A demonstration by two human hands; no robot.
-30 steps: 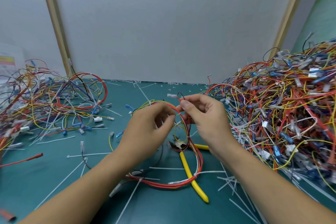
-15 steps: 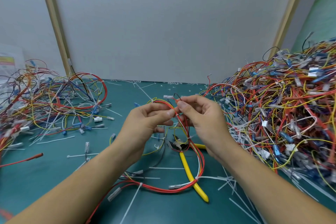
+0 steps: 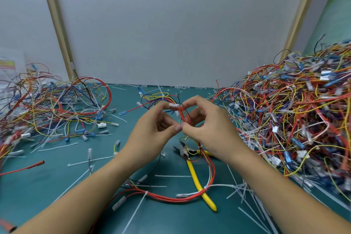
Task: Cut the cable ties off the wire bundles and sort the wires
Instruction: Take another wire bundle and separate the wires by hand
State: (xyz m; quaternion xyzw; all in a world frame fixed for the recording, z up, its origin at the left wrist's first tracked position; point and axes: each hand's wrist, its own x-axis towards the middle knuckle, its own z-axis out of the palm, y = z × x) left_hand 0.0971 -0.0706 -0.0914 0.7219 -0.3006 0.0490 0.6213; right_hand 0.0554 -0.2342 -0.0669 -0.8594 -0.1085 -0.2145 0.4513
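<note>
Hands have drawn closer, left hand (image 3: pixel 152 131) and right hand (image 3: pixel 207 125) each pinching the top of the red wire bundle (image 3: pixel 183 116), which trails onto the table (image 3: pixel 57 186); light, limp and springy, it seems best held beside a cable tie (image 3: pixel 205 188).

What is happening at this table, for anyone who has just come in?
A person's left hand and right hand pinch a red wire bundle above the green table. Its loop trails on the table, a cable tie still on it. The yellow cutters lie untouched beneath it. A big pile of wires sits right, a small pile left.
</note>
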